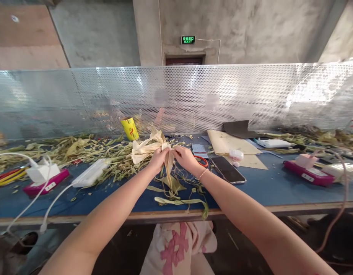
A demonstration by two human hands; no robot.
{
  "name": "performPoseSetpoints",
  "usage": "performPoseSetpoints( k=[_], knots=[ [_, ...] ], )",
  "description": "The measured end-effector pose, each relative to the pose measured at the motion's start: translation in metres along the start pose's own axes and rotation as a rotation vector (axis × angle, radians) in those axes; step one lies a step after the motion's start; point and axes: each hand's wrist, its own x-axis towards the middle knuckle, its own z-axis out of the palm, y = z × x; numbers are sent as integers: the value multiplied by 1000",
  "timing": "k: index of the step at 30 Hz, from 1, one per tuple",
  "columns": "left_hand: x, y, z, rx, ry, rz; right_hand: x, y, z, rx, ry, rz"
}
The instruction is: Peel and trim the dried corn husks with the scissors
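Observation:
Above the middle of the table, my left hand is closed around a bundle of pale, dried leaves. Its broad papery ends fan out to the upper left, and a narrower end hangs below the fingers. Close beside it, my right hand has its fingers pinched at the same bundle. Whether a separate small piece sits in the right fingertips is hidden. Beneath both hands lie loose greenish dried leaves and thin stringy strands. A long pale leaf rests near the table's front edge.
A perforated metal screen runs along the back. Leaf piles cover the left, near a yellow roll and a white power strip. A phone, brown paper and a magenta socket block lie right on the blue table.

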Motion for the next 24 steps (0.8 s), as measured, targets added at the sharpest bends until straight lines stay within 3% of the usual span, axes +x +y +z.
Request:
performPoseSetpoints(
  k=[5, 7, 11, 15, 18, 24],
  knots=[
    [-4, 7, -3, -13, 17, -4, -3, -5, -5, -43, -58, -297],
    [-4, 9, -4, -3, 26, -1, -4, -6, -8, -10, -70, -321],
    [0, 6, -7, 27, 29, 22, -4, -4, -6, 87, 1, -85],
    [5, -4, -8, 117, -8, 114, -2, -3, 1, 252, -97, 158],
    [6, -8, -7, 226, -49, 204, -1, -4, 5, 372, -91, 328],
    [0, -5, -5, 406, -107, 288, 2, -3, 0, 548, -63, 440]
  ],
)
